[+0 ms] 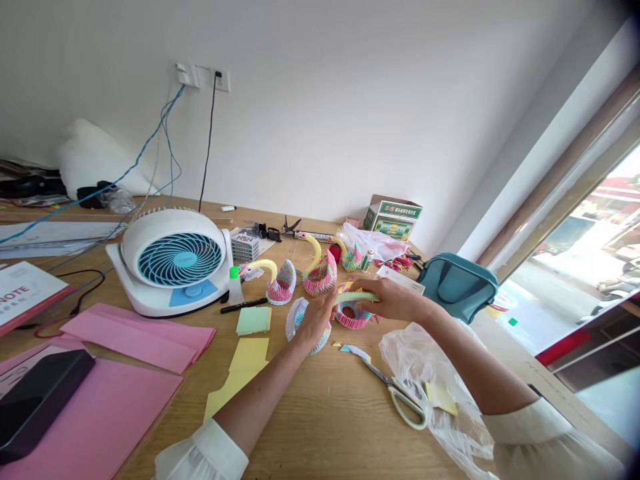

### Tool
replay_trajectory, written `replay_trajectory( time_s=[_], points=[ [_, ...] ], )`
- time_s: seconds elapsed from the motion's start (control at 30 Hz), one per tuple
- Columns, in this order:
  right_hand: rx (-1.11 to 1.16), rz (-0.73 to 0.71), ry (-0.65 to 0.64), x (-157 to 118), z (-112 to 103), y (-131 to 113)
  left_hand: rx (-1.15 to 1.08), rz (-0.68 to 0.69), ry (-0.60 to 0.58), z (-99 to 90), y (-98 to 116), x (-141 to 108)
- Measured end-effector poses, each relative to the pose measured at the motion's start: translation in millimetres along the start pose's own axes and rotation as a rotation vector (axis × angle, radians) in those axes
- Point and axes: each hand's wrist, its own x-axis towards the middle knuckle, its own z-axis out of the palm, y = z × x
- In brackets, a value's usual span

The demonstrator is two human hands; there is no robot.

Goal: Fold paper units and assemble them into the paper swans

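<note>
Paper strip [356, 297], pale green: right hand [391, 298] pinches it, left hand [316, 321] grip I can't tell; I'd squeeze lightly.

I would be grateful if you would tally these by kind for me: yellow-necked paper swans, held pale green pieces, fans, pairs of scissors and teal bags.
Yellow-necked paper swans: 3 (left swan, middle swan, back swan)
Held pale green piece: 1
Fan: 1
Scissors: 1
Teal bag: 1
Total: 7
</note>
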Motion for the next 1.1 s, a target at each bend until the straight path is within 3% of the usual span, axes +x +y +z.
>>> replay_trajectory(
  time_s=[0.23,0.67,0.9,1.1],
  points=[
    [0.018,-0.016,0.020,-5.1,7.8,10.7,0.088,0.097,-0.071,1.1,14.4,8.1],
    [-0.079,0.021,-0.103,10.0,1.6,6.6,0.091,0.162,-0.062,3.9,7.8,17.5],
    [0.032,0.014,0.041,0.8,6.6,10.3,0.087,0.143,-0.032,1.4,9.5,10.5],
    [0.060,-0.016,0.152,-13.1,14.5,15.9,0.170,0.167,-0.046,-4.1,29.7,12.4]
  ],
)
